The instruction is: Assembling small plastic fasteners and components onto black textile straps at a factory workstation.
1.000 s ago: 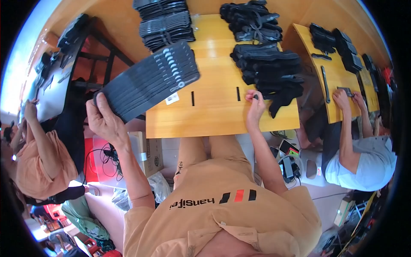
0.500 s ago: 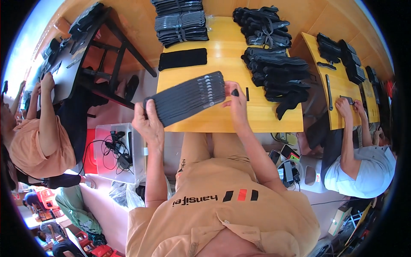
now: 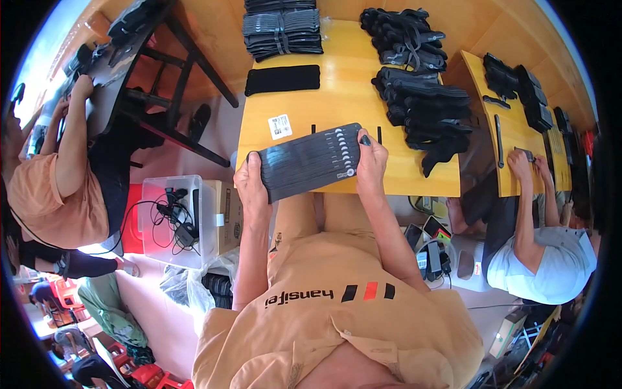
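Observation:
A flat stack of dark grey socks [image 3: 308, 163] is stretched between my hands above the table's near edge. A row of white marks runs along its right end. My left hand [image 3: 251, 181] pinches the left end, thumb on top. At the marked end, my right hand [image 3: 372, 163] grips with its thumb on top and the fingers underneath, partly hidden. Just beyond the stack, a white printed label [image 3: 280, 127] lies on the yellow table [image 3: 350, 78]. Farther off is a flat black pile of socks [image 3: 282, 79].
Banded sock bundles [image 3: 282, 34] stand at the far left of the table. Along the right side lie a tied bundle [image 3: 403, 40] and loose dark socks [image 3: 427, 107]. A clear plastic bin [image 3: 170, 223] with cables sits on the floor. Co-workers sit at tables on both sides.
My right hand has closed on the marked end of the stack. The stack has shifted right and slightly down toward me, tilting less, and the white label has come into view.

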Motion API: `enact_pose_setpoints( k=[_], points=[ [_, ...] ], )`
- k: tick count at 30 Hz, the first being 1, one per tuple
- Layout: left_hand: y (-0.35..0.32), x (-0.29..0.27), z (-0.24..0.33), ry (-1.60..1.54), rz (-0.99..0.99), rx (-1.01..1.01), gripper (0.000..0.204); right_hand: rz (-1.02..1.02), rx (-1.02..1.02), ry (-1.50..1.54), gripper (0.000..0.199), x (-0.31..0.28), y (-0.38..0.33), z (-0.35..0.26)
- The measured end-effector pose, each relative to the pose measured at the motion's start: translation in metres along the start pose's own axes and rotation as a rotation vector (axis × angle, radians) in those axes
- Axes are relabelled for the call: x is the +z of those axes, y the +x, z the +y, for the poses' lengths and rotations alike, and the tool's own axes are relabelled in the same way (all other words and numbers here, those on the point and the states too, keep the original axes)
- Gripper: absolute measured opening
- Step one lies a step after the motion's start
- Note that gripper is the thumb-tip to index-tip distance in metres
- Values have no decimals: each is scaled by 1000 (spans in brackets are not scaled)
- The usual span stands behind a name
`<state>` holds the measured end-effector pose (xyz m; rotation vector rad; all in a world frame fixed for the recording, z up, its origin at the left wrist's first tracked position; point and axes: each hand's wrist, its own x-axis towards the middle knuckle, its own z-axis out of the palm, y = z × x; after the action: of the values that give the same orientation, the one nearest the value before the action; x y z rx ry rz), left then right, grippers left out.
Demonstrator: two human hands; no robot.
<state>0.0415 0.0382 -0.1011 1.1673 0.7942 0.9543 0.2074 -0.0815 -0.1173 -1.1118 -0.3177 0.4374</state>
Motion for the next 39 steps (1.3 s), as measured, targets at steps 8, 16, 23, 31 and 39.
enact_pose_setpoints(
  k=[8, 16, 23, 31, 39],
  points=[
    [5, 0, -5, -99, -20, -135, 35, 11, 125, -57, 30, -11, 4, 7],
    [21, -20, -10, 103, -7, -128, 39, -260, 250, -251, 16, -24, 2, -13],
    [34, -18, -18, 122, -6, -90, 39, -188, 203, -327, 19, -18, 5, -11],
    [52, -4, -28, 88, -55, -68, 32, 34, 1, -480, 25, 4, 23, 18],
    [111, 2, 3, 166, -117, -150, 32, 25, -47, -385, 30, 33, 56, 24]
  ],
)
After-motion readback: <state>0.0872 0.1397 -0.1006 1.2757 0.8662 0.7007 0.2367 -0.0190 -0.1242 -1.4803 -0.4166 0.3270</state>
